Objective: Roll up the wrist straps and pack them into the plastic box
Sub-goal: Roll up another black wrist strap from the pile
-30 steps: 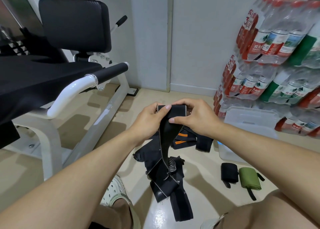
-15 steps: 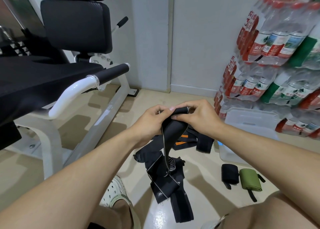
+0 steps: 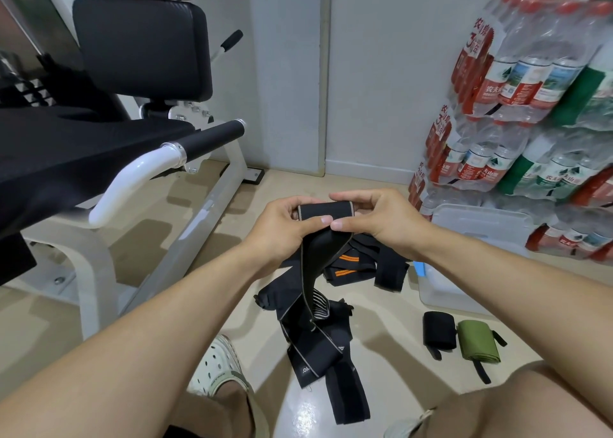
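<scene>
My left hand (image 3: 282, 225) and my right hand (image 3: 381, 218) both pinch the top end of a long black wrist strap (image 3: 326, 238), which is folded over at the top and hangs down to the floor. Under it lies a heap of unrolled black straps (image 3: 311, 334), one with orange stripes (image 3: 345, 266). A rolled black strap (image 3: 438, 330) and a rolled green strap (image 3: 477, 341) lie side by side on the floor at the right. The clear plastic box (image 3: 441, 293) stands behind them, mostly hidden by my right forearm.
A white gym bench with black pads (image 3: 139, 159) fills the left side. Shrink-wrapped packs of water bottles (image 3: 517, 106) are stacked at the right against the wall. A clear lid (image 3: 481, 222) leans near them. My white shoe (image 3: 215, 368) is below.
The strap's top end has been turned over between my fingers into a wider fold. Both hands stay in about the same place.
</scene>
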Available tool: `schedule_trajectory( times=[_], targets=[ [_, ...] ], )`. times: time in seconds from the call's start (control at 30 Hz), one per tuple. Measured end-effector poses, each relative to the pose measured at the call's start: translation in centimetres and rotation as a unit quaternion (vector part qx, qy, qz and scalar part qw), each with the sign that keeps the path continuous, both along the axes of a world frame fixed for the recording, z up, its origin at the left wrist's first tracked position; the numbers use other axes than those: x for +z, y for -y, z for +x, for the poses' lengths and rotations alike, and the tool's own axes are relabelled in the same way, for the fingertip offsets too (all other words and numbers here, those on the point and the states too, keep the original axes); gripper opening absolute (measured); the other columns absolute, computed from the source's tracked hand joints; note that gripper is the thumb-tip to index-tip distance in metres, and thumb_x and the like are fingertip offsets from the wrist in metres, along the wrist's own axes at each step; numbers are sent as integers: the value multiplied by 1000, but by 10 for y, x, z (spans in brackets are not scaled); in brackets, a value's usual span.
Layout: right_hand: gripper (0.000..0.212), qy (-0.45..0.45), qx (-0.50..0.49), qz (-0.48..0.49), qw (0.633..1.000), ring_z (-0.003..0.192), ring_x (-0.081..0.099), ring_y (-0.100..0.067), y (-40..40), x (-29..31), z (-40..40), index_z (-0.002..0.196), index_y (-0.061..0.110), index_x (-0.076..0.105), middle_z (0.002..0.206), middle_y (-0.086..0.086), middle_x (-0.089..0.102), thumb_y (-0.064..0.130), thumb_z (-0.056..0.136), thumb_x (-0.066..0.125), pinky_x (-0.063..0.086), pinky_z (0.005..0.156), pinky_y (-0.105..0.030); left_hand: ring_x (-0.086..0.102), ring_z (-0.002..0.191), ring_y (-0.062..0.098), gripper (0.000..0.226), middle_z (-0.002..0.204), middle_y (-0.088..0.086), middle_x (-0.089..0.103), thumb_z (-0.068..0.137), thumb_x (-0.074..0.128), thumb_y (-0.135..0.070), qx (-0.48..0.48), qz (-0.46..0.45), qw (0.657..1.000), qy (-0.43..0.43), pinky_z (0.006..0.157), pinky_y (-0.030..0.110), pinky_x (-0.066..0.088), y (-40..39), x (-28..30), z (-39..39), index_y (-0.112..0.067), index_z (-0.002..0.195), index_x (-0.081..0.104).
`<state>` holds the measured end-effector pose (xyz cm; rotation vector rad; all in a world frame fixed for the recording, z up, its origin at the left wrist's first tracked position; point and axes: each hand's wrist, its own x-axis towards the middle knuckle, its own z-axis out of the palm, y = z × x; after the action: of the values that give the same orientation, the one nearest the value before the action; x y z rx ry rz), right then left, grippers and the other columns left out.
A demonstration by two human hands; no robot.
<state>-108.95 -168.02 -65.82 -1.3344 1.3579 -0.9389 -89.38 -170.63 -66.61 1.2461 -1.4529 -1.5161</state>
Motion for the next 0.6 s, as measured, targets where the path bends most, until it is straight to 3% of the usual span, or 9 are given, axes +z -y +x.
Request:
schedule_trajectory(
  times=[0.07,0.17,0.4,0.5,0.6],
  targets=[
    [47,9,-3,-1,1000,78,67,-16,1,-2,-1,119,18,75,87,-18,73,8,76,89,61,90,-36,76,94,36,24,100,18,78,89,79,-13,5,-7,1000,12,89,49,61,1,-1,-2,-16,112,72],
    [40,-2,-8,-12,1000,70,72,-7,-1,0,-2,113,11,76,77,2,76,3,75,88,56,70,-18,76,92,34,19,96,14,79,90,78,-17,11,-16,999,33,89,50,61,1,-1,-4,-15,108,73],
    [30,-126,-44,-59,989,50,48,2,-1,-2,1,101,30,74,57,12,55,24,76,90,40,55,-9,73,81,27,7,86,11,76,92,76,-15,4,-1,1000,0,80,43,60,-2,-5,-6,-12,98,72],
    [26,-131,-51,-98,985,55,48,-1,1,-3,4,88,36,70,64,7,58,21,79,89,40,57,-15,73,77,22,9,86,10,74,95,70,-14,0,35,997,-65,67,32,60,-6,2,-8,-8,101,68],
    [31,-95,-61,-118,987,71,63,-26,3,-7,6,79,37,67,86,-5,71,15,78,89,52,69,-36,68,70,18,16,85,10,70,100,64,-22,10,66,993,-96,65,28,58,-8,10,-9,-7,100,68]
  ],
)
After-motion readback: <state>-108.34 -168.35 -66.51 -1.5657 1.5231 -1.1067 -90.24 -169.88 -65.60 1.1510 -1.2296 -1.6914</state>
